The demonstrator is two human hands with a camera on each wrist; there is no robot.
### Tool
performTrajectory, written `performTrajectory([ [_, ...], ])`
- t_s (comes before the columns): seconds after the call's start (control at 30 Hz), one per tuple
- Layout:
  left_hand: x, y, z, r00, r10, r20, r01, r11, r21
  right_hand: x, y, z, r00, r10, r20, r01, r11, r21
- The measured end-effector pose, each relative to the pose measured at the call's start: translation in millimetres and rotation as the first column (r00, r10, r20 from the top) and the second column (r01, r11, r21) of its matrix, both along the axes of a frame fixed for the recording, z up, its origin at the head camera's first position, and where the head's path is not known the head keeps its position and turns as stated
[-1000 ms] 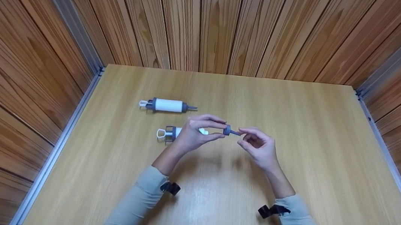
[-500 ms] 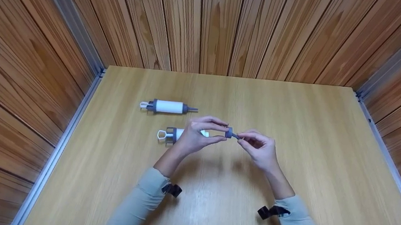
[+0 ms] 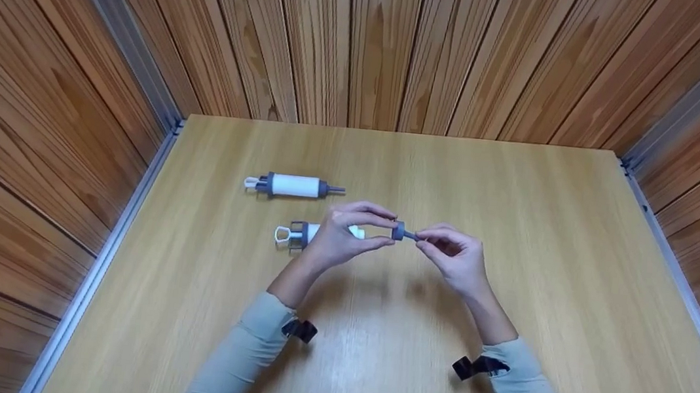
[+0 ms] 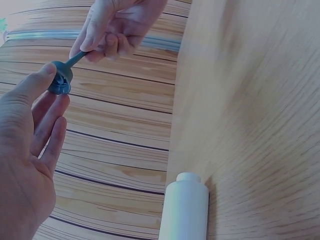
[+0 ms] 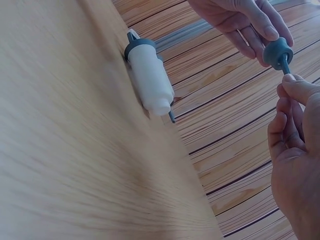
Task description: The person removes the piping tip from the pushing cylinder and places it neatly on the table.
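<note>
A small blue-grey cap with a thin nozzle (image 3: 399,231) is held above the table between both hands. My left hand (image 3: 342,236) pinches its wide rim between thumb and fingers; the left wrist view shows the hollow underside of the cap (image 4: 61,80). With thumb and fingertips, my right hand (image 3: 453,258) pinches the thin end of the nozzle (image 5: 285,65). Below and behind my left hand lies a white cylinder with a grey collar and a white loop handle (image 3: 297,235), partly hidden by that hand; its bare white neck (image 5: 161,107) shows in the right wrist view.
Farther back on the table (image 3: 205,312) lies a second white cylinder (image 3: 295,186), with a grey collar, a loop handle at its left and a nozzle at its right. Wood-plank walls (image 3: 380,48) and metal rails (image 3: 102,234) border the table.
Both hands shift only slightly, holding the cap and nozzle throughout. The nozzle's tilt changes a little. Both cylinders stay where they were.
</note>
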State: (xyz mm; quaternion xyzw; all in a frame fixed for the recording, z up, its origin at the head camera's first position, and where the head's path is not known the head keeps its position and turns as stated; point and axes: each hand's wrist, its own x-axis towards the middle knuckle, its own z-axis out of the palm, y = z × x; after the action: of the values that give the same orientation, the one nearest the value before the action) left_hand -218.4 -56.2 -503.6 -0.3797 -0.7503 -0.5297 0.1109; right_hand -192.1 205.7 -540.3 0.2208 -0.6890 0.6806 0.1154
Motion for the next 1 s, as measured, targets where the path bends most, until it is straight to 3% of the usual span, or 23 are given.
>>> performTrajectory([
  [0.37, -1.6, 4.5, 1.7, 1.0, -0.017, -0.003, 0.017, 0.999, 0.041, -2.7, -1.3, 10.8, 0.999, 0.025, -0.042, -0.024, 1.0, 0.013],
  [0.73, -0.1, 5.6, 2.4, 0.998, -0.025, 0.056, 0.023, 0.999, 0.031, -4.6, -6.6, 16.0, 0.996, 0.067, -0.063, -0.067, 0.998, -0.01],
  [1.0, -1.5, 7.1, 1.3, 0.999, -0.03, 0.022, 0.029, 0.999, 0.044, -5.1, -7.4, 18.0, 0.994, 0.08, -0.071, -0.08, 0.997, 0.002],
])
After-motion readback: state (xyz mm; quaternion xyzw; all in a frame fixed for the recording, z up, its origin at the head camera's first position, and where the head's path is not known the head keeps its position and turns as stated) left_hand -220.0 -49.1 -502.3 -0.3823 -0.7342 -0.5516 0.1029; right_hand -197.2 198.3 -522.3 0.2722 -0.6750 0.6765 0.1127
